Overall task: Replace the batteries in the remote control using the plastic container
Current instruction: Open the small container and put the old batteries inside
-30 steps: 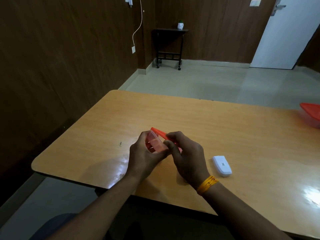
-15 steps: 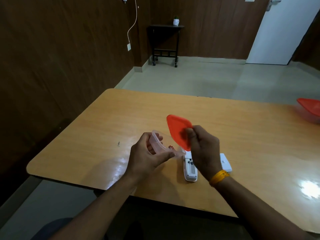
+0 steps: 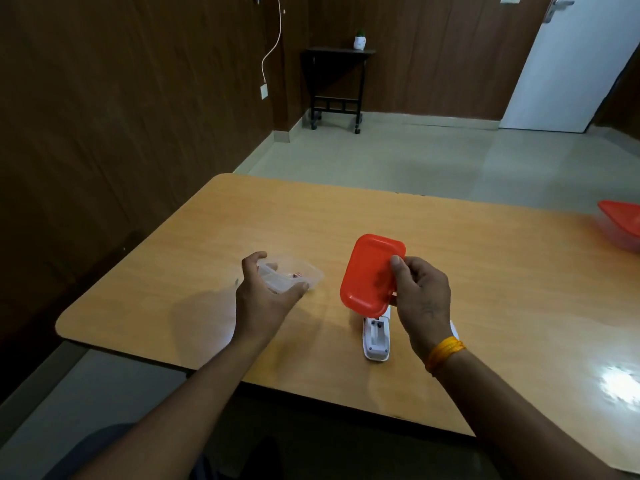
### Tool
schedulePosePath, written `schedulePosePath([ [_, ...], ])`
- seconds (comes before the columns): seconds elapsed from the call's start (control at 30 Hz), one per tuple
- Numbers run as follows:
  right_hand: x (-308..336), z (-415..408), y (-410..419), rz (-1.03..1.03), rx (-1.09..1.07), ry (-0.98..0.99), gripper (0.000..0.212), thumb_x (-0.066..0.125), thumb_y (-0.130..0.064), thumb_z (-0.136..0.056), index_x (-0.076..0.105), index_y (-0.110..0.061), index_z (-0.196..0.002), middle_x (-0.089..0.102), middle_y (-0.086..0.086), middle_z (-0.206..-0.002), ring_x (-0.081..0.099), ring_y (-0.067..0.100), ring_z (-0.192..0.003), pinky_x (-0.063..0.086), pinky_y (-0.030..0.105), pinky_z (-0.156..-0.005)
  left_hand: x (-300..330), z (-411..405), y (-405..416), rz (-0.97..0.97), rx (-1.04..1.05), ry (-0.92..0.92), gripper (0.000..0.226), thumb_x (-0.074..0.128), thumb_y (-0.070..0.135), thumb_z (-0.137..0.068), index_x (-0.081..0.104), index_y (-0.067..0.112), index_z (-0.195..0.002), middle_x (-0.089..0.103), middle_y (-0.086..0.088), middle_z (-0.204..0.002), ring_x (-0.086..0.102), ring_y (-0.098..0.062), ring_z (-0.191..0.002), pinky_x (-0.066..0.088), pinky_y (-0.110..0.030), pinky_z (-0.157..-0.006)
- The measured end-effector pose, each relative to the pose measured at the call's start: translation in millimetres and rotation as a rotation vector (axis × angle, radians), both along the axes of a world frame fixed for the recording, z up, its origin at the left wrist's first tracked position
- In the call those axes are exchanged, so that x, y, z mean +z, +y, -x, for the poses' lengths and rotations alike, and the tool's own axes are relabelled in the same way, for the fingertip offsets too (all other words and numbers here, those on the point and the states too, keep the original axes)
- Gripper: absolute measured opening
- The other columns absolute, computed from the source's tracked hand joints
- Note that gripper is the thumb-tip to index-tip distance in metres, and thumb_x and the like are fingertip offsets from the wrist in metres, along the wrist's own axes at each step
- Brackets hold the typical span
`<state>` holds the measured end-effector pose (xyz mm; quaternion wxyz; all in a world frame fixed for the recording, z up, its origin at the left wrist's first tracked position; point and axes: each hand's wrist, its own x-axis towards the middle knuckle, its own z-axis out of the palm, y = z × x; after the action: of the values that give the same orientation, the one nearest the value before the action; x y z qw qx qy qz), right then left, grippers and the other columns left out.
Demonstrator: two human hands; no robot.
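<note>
A person's left hand [image 3: 266, 296] grips an open clear plastic container [image 3: 291, 275] above the wooden table [image 3: 485, 271]. The right hand [image 3: 420, 299] pinches its orange lid [image 3: 370, 275] over the remote control [image 3: 375, 337], whose battery bay lies open. Tilting the container could spill batteries onto the table.

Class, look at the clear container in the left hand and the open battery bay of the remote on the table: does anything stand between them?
Yes. The orange lid, pinched in the right hand, hangs over the remote's far end, partly above the bay. The table between the container, held by the left hand, and the remote shows nothing else.
</note>
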<state>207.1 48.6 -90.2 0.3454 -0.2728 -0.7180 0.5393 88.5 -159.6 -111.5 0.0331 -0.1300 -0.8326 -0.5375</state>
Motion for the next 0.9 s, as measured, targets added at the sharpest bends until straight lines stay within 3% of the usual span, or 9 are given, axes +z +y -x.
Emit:
schedulePosePath([
  [0.07, -3, 2, -4, 0.07, 0.036, -0.018, 0.054, 0.061, -0.06, -0.09, 0.067, -0.006, -0.082, 0.066, 0.026, -0.087, 0.064, 0.03, -0.074, 0.062, 0.065, -0.064, -6, 3, 0, 0.044, 0.054, -0.014, 0.092, 0.095, 0.036, -0.073, 0.036, 0.02, -0.141, 0.064, -0.009, -0.137, 0.062, -0.032, -0.121, 0.056, -0.039, -0.092],
  [0.23, -10, 5, -10, 0.11, 0.073, -0.101, 0.055, 0.063, -0.061, -0.087, 0.069, -0.007, -0.083, 0.069, 0.026, -0.085, 0.07, 0.049, -0.081, 0.06, 0.066, -0.061, -9, -1, -4, 0.304, 0.145, 0.037, 0.1, 0.095, 0.044, -0.07, 0.033, 0.014, -0.143, 0.054, -0.016, -0.148, 0.048, -0.036, -0.136, 0.052, -0.041, -0.091],
  [0.4, -8, 5, -17, 0.119, 0.09, -0.149, 0.01, 0.069, -0.03, -0.101, 0.074, -0.021, -0.103, 0.072, -0.002, -0.068, 0.07, 0.02, -0.069, 0.066, 0.049, -0.064, -3, -1, -13, 0.408, 0.167, -0.02, 0.123, 0.092, 0.061, -0.063, 0.028, 0.01, -0.155, 0.044, -0.015, -0.158, 0.033, -0.035, -0.148, 0.046, -0.048, -0.11],
  [0.47, -12, 7, -22, 0.082, 0.101, -0.171, 0.012, 0.071, -0.027, -0.098, 0.074, -0.023, -0.109, 0.073, -0.002, -0.069, 0.07, 0.018, -0.069, 0.066, 0.047, -0.07, 3, 0, -14, 0.387, 0.152, -0.038, 0.129, 0.091, 0.066, -0.06, 0.028, 0.01, -0.158, 0.042, -0.014, -0.161, 0.03, -0.034, -0.15, 0.042, -0.048, -0.113],
  [0.53, -13, 11, -30, 0.031, 0.095, -0.211, 0.018, 0.072, -0.021, -0.097, 0.074, -0.02, -0.115, 0.072, -0.002, -0.071, 0.068, 0.015, -0.069, 0.059, 0.032, -0.066, 10, 0, -13, 0.38, 0.138, -0.021, 0.128, 0.087, 0.071, -0.061, 0.03, 0.011, -0.159, 0.041, -0.011, -0.162, 0.027, -0.033, -0.152, 0.04, -0.048, -0.115],
  [0.6, -13, 17, -37, -0.006, 0.101, -0.259, 0.022, 0.071, -0.019, -0.097, 0.073, -0.019, -0.118, 0.071, -0.003, -0.073, 0.067, 0.012, -0.073, 0.052, 0.024, -0.064, 19, 1, -11, 0.36, 0.126, 0.041, 0.115, 0.083, 0.072, -0.068, 0.038, 0.011, -0.155, 0.043, -0.009, -0.161, 0.029, -0.031, -0.151, 0.039, -0.047, -0.115],
  [0.77, -7, 42, -56, -0.195, 0.117, -0.425, 0.027, 0.067, -0.027, -0.093, 0.074, -0.023, -0.118, 0.077, -0.007, -0.086, 0.069, 0.026, -0.106, 0.055, 0.039, -0.097, 32, 18, -12, 0.391, 0.018, 0.208, 0.048, 0.077, 0.041, -0.09, 0.067, 0.013, -0.128, 0.064, -0.007, -0.132, 0.057, -0.029, -0.126, 0.047, -0.037, -0.096],
  [0.83, -3, 49, -59, -0.361, 0.122, -0.51, 0.029, 0.065, -0.027, -0.095, 0.075, -0.017, -0.12, 0.08, 0.002, -0.103, 0.07, 0.028, -0.107, 0.052, 0.033, -0.093, 31, 27, -12, 0.464, -0.094, 0.234, 0.022, 0.074, 0.028, -0.093, 0.075, 0.013, -0.109, 0.071, -0.006, -0.112, 0.067, -0.027, -0.107, 0.051, -0.034, -0.082],
  [0.9, 0, 52, -59, -0.484, 0.127, -0.562, 0.028, 0.062, -0.026, -0.096, 0.077, -0.012, -0.115, 0.079, 0.009, -0.107, 0.069, 0.031, -0.107, 0.05, 0.033, -0.086, 30, 34, -11, 0.562, -0.187, 0.249, 0.012, 0.07, 0.018, -0.094, 0.076, 0.013, -0.103, 0.07, -0.006, -0.106, 0.067, -0.027, -0.101, 0.047, -0.031, -0.076],
])
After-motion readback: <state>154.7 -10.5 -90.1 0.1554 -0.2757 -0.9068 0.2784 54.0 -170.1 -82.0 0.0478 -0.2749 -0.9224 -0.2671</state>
